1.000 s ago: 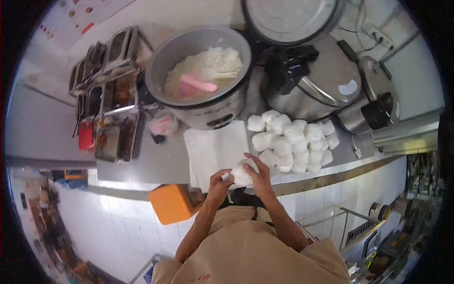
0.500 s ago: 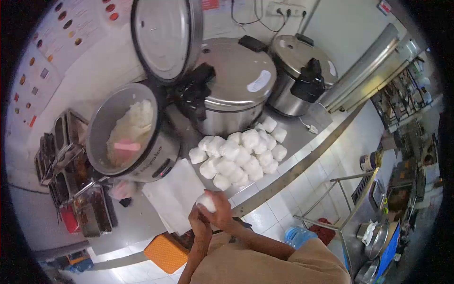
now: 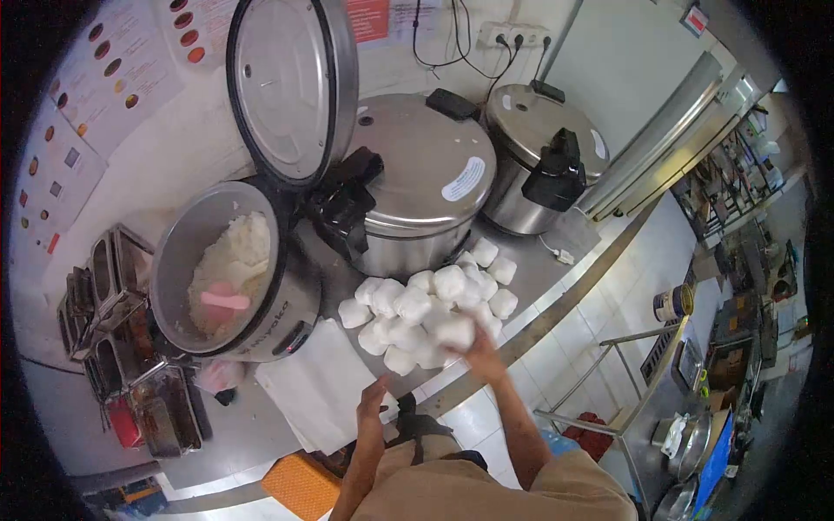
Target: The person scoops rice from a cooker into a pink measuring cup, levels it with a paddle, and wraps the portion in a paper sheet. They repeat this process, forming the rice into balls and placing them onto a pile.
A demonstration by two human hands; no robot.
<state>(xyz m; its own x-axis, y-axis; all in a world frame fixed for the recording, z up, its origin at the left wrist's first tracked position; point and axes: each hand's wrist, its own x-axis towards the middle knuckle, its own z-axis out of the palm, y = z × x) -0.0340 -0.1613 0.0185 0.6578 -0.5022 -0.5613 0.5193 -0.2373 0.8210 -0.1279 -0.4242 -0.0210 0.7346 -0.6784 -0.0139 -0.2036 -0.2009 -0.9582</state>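
My right hand (image 3: 479,349) reaches over the front of a pile of white paper-wrapped rice parcels (image 3: 411,304). Its fingers are on one rounded parcel (image 3: 454,330) at the pile's near side; both are blurred by motion. Nearer to me, my left hand (image 3: 372,406) is held up with nothing in it, its fingers loosely curved and apart. It is beside a stack of white paper sheets (image 3: 313,373) on the steel counter. Left of the paper, an open rice cooker (image 3: 300,304) holds white rice (image 3: 243,252) and a pink rice paddle (image 3: 225,300).
Two closed rice cookers, one large (image 3: 426,165) and one smaller (image 3: 543,130), stand behind the parcels. Metal containers (image 3: 161,412) sit at the left. An orange crate (image 3: 300,486) is below the counter edge. A steel table (image 3: 638,408) stands across the tiled floor.
My hands, together around a white parcel before, have come apart. The right has carried the parcel forward to the pile; the left stays near the paper. The view has shifted slightly.
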